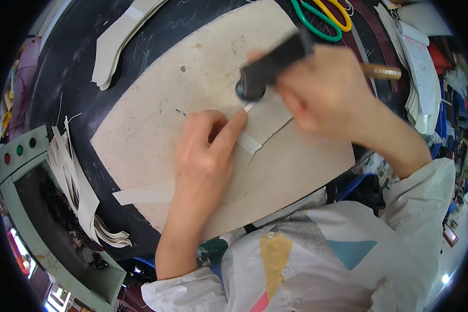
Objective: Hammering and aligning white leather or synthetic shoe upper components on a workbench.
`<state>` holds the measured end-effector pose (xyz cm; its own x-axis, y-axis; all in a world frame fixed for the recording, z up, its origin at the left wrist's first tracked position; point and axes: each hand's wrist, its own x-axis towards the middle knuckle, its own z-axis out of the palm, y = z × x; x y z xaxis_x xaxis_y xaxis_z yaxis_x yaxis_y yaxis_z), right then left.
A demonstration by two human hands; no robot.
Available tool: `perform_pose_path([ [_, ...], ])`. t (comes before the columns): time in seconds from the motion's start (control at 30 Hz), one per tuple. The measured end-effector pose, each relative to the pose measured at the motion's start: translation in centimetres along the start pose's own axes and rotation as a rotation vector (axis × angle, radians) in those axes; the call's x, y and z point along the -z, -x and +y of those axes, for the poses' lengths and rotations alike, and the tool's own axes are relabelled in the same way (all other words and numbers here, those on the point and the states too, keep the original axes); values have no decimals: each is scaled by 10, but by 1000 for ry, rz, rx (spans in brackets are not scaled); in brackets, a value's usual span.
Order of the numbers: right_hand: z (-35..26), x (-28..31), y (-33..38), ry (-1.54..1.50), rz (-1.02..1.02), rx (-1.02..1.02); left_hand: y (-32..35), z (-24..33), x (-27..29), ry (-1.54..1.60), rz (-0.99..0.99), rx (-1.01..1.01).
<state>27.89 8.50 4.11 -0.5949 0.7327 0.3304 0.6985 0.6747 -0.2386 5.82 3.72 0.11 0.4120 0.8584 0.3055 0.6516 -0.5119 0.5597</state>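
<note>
- Our left hand (205, 151) presses, unclenched, on a pale piece (269, 120) between the board's (151, 106) middle and right edge; our right hand (330, 86) grips a hammer (278, 61).
- White strip (250, 142) crosses it; we judge this one partly flattened.
- Bundled strips (83, 190) by the desk's (70, 86) left edge seem untouched.

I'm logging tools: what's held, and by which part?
The right hand holds a hammer by its handle; whether the left hand grips anything is unclear.

A matt, scuffed board (151, 125) lies under the left fingers (231, 131); beside them, a smooth, papery strip (250, 143); beyond, glossy plastic scissor handles (334, 38).
</note>
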Motion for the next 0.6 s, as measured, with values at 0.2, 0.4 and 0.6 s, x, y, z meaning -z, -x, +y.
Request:
perform_pose_path([
  [0.2, -18, 2, 2, -129, -49, 27, 13, -2, 1, 4, 40, 39],
  [0.4, -22, 8, -4, -168, -46, 18, 23, 0, 5, -62, 86, 64],
  [0.6, -25, -3, -6, -66, -68, 126, 29, -1, 4, -10, 121, 115],
])
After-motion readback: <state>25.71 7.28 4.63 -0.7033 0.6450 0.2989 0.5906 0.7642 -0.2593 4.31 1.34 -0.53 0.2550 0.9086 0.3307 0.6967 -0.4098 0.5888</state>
